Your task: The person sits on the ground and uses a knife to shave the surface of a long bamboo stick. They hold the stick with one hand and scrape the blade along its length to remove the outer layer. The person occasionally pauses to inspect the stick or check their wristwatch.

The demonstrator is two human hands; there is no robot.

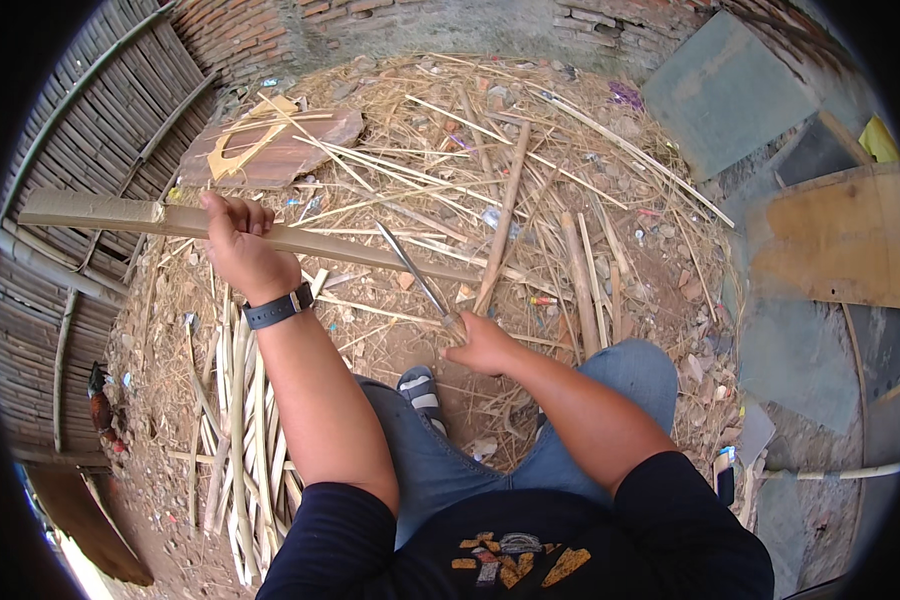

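Observation:
My left hand (250, 250), with a dark watch on its wrist, is closed around a long split bamboo piece (345, 248). The piece runs from the far left, past a node, down toward the middle of the ground. In my right hand (485, 345) is a knife (410, 265), gripped by its handle. Its narrow blade points up and to the left, close to the bamboo; I cannot tell whether they touch. A thicker bamboo stick (505, 215) leans just beyond the knife.
Pale split strips (255, 440) lie piled beside my left leg. Several thin strips (390, 175) and shavings litter the dirt ahead, around a brown board (340, 135). A bamboo wall (80, 130) and a chicken (101, 408) are at left. Grey sheets (725, 95) lean at right.

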